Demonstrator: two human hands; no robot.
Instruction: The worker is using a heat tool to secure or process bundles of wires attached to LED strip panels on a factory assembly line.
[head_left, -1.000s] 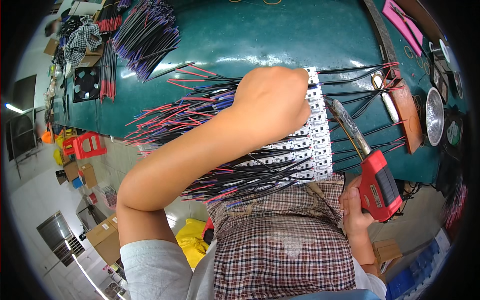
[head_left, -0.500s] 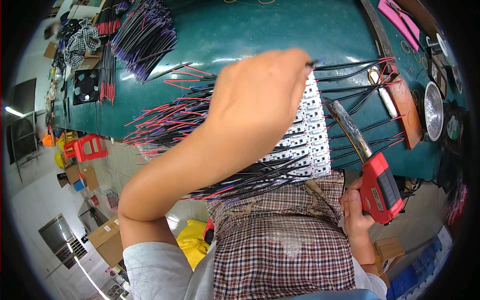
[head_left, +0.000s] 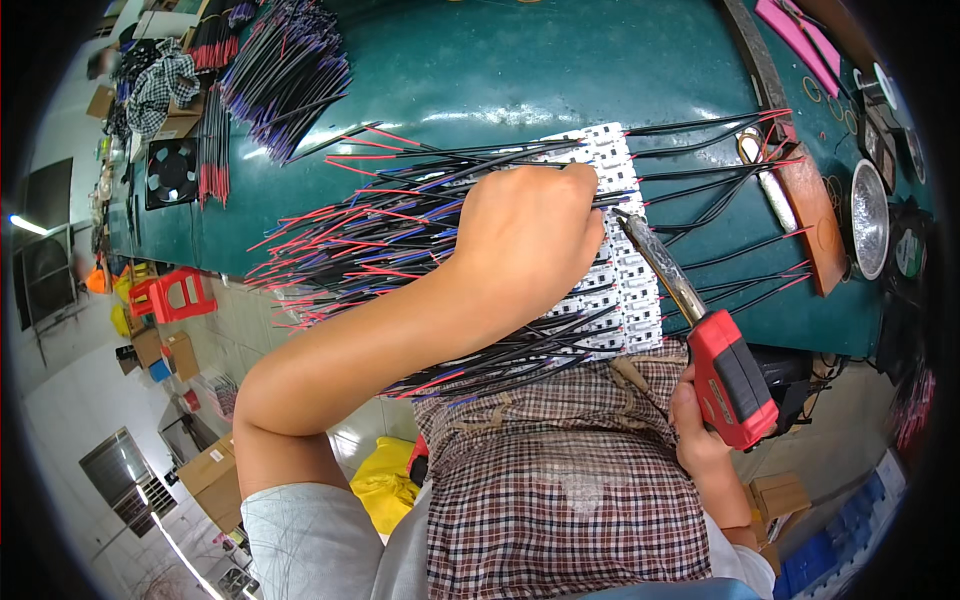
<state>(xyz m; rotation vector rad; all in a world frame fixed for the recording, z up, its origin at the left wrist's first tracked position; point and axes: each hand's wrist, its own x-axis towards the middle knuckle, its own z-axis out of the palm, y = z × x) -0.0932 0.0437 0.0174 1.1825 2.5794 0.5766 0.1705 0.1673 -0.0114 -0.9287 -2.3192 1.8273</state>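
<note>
Surface: a green table (head_left: 440,80), glossy, with a bundle of black wires (head_left: 290,85) at its far left.
Room: a red stool (head_left: 185,294) stands on the tiled floor at left, cardboard boxes (head_left: 215,475) nearer.
Boards: the white circuit boards (head_left: 638,280) lie at the table's near edge, wires on both sides.
Left hand: the hand (head_left: 530,230) is bent over the boards, fingers curled; the fingertips are hidden, so I cannot tell their grip.
Right hand: the hand (head_left: 702,445) is closed around the red soldering tool (head_left: 735,385), tip by the boards.
Writing: a small label on the tool, not readable.
</note>
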